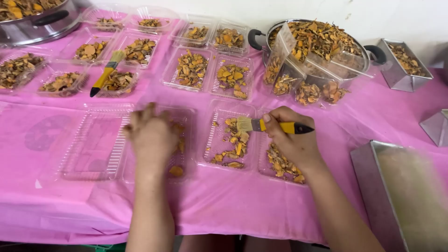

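Brush [261,125] gripped in right hand [291,140], sweeping slices in a clear tray [224,109]; left hand [149,135] blurred, seemingly open, next steadies tray.

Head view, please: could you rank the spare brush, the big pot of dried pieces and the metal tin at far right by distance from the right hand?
1. Big pot, just beyond the right hand.
2. Metal tin, back right.
3. Spare brush, across to the left.
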